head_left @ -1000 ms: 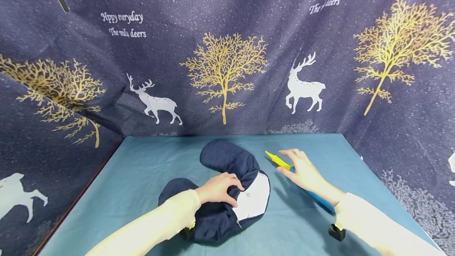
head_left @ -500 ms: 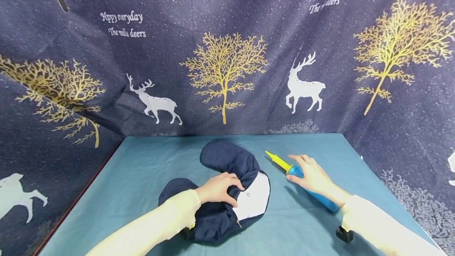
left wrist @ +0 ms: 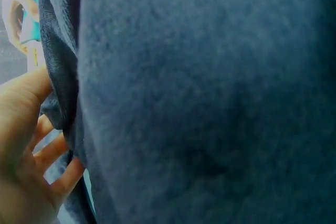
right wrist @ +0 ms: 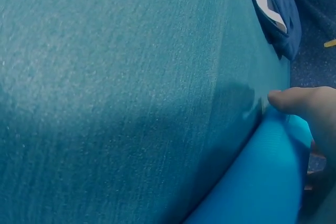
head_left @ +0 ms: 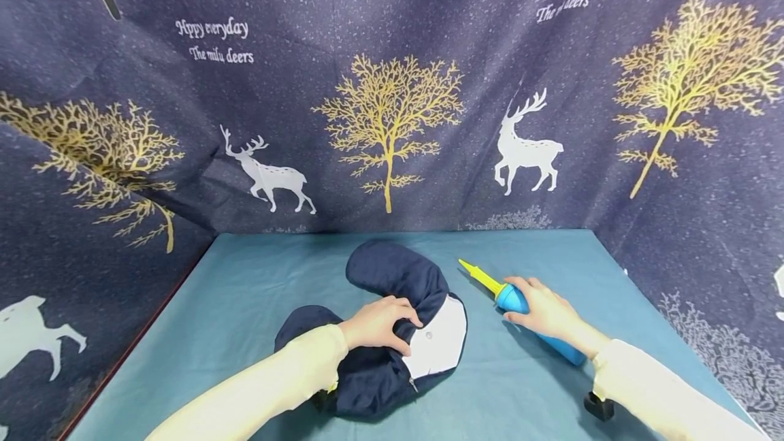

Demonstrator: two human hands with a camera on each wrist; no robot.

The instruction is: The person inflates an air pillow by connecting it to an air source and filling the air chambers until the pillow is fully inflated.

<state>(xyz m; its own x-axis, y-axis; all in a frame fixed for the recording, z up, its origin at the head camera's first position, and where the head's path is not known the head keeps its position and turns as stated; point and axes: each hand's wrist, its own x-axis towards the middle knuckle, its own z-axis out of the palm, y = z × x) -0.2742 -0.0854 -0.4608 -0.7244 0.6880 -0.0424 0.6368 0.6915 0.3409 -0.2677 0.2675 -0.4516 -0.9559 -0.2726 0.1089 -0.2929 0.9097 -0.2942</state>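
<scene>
Nearest to you, your two cream sleeves (head_left: pixel 269 386) reach in over the teal table (head_left: pixel 245 298), and a small black object (head_left: pixel 598 405) sits on the cloth just under your right forearm. Your left hand (head_left: pixel 376 324) rests on the navy neck pillow (head_left: pixel 392 278), its fingers (left wrist: pixel 52 153) curled into a fold of the dark fleece cover and gripping it; the left wrist view shows the bunched fabric pinched between thumb and fingers. Right beside that hand, the cover is peeled back to show a white inner panel (head_left: pixel 439 339) with a small round valve on it. The pillow lies near the middle of the table, its curved far end pointing away from you. To its right, your right hand (head_left: pixel 545 308) is wrapped around the blue hand pump (head_left: pixel 513 299), which lies on the table; the thumb presses against the barrel in the right wrist view. The pump's yellow nozzle (head_left: pixel 480 276) points away and to the left, close to the pillow but apart from it. Beyond the table hangs a dark blue curtain (head_left: pixel 392 101) printed with gold trees and white deer.
</scene>
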